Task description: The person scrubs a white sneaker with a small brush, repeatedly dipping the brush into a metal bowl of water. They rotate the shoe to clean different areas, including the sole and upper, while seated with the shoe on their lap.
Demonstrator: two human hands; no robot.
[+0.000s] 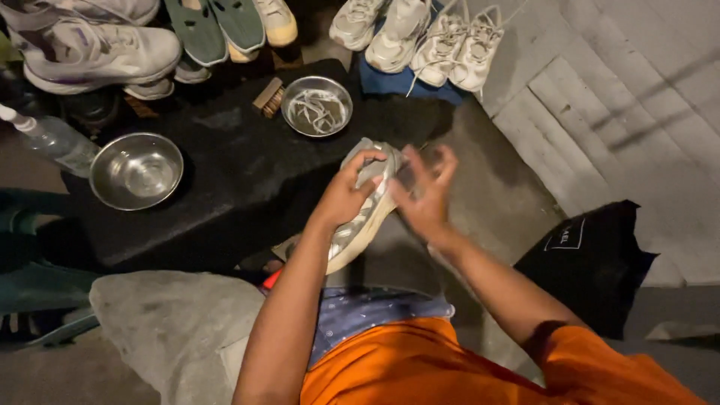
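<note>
1. Left hand (346,196) grips shoe (365,210), held above lap in front of desk (225,172).
2. Right hand (424,196) open, fingers spread on shoe.
3. Laces (316,109) already out, in bowl (317,105).
4. Cleaning looks mid-way; brush (268,97) and water bowl (136,171) idle.

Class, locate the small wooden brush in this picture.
In the head view, the wooden brush lies upper-centre on the black mat, just left of the bowl holding shoelaces.

Shoe-cleaning spot: sneaker rows (420,37), brush (268,97)
</note>
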